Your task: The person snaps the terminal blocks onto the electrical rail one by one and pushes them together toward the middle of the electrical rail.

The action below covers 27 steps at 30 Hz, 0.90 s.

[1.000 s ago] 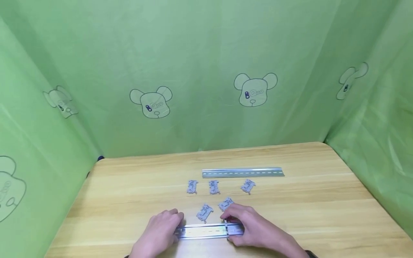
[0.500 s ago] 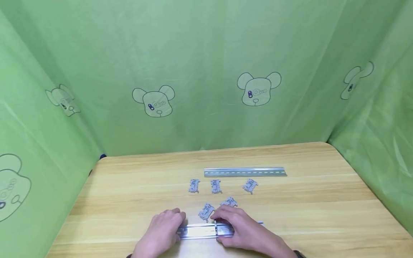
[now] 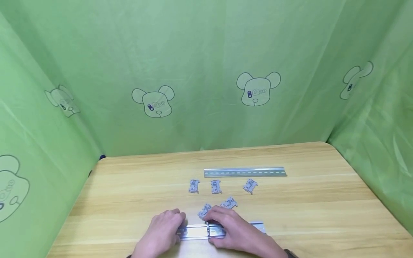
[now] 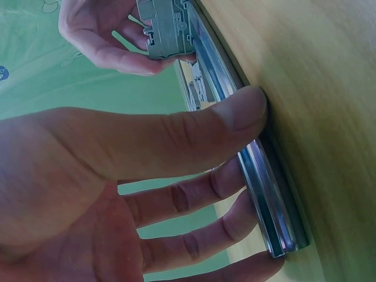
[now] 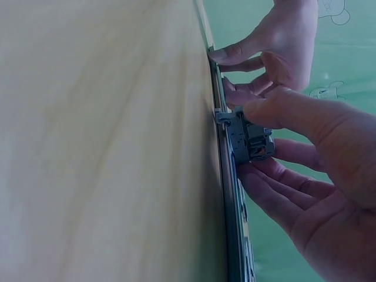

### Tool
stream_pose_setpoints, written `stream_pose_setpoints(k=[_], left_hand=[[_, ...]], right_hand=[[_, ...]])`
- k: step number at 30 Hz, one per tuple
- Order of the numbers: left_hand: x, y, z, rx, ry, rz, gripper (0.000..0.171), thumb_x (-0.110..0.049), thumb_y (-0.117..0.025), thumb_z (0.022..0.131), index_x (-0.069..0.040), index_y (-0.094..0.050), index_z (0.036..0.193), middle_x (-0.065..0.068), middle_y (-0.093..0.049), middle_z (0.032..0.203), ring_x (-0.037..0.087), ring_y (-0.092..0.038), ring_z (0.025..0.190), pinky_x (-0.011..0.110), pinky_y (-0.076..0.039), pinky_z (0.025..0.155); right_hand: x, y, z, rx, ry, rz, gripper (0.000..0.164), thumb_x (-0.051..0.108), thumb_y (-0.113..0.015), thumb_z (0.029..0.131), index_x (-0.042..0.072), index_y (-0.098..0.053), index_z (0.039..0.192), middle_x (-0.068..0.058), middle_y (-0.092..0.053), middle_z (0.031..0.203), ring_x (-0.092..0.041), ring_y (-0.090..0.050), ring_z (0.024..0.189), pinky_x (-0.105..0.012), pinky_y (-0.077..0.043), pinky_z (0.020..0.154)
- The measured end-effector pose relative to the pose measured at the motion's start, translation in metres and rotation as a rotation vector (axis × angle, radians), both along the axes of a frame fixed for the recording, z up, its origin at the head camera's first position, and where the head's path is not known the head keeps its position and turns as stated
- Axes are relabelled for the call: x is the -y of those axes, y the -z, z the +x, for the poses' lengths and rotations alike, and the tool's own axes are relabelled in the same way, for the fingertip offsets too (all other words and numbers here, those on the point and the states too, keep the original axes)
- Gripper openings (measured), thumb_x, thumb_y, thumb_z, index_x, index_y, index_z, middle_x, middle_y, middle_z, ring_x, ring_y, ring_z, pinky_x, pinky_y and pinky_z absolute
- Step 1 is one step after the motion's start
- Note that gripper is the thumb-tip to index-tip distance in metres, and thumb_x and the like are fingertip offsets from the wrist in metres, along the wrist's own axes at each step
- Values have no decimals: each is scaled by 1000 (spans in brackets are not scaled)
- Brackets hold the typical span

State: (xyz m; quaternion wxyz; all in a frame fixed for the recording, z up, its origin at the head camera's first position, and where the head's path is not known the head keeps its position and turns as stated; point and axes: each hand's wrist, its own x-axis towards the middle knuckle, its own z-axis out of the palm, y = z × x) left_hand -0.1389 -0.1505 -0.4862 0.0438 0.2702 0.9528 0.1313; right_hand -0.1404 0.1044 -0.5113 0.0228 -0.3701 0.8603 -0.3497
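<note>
Metal rail (image 3: 193,232): my left hand (image 3: 164,227) grips its left end; my right hand (image 3: 231,227) pinches a grey block (image 5: 245,141) standing on it. Second rail (image 3: 245,172) lies toward the table's far edge (image 3: 200,151).

Table (image 3: 119,200): room along side edges. Near edge barred mid-way: left hand (image 3: 162,229), rail (image 3: 195,232), right hand (image 3: 237,230); beyond, loose blocks (image 3: 216,186).
</note>
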Motion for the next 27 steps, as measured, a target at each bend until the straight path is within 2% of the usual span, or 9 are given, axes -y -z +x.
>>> stream_pose_setpoints(k=[8,16,23,27], left_hand=[[1,2,0,-22,12,8,35,0,-88,62,-17,-65,82,-11,-53,74,8,-50,66,25,-42,56],[1,1,-1,-10,6,17,34,1,-87,64,-17,-65,83,-10,-54,75,8,-50,66,24,-43,56],[2,2,-1,5,2,11,33,1,-87,64,-16,-65,84,-10,-54,75,8,-51,66,24,-43,56],[1,2,-1,4,3,14,33,2,-86,65,-16,-65,84,-9,-54,75,8,-51,66,24,-43,56]], right_hand=[[7,1,-1,-40,-22,-18,42,19,-82,83,9,-68,122,4,-66,118,-8,-61,110,-30,-53,96],[8,-2,-1,-41,-19,-4,41,19,-81,84,10,-68,122,5,-65,119,-6,-61,109,-29,-53,95],[7,-4,1,-30,5,3,46,25,-83,84,12,-67,126,6,-64,122,-8,-61,112,-31,-53,97],[-4,-11,-4,-21,61,-8,53,28,-84,83,11,-66,130,1,-65,128,-14,-62,116,-36,-53,99]])
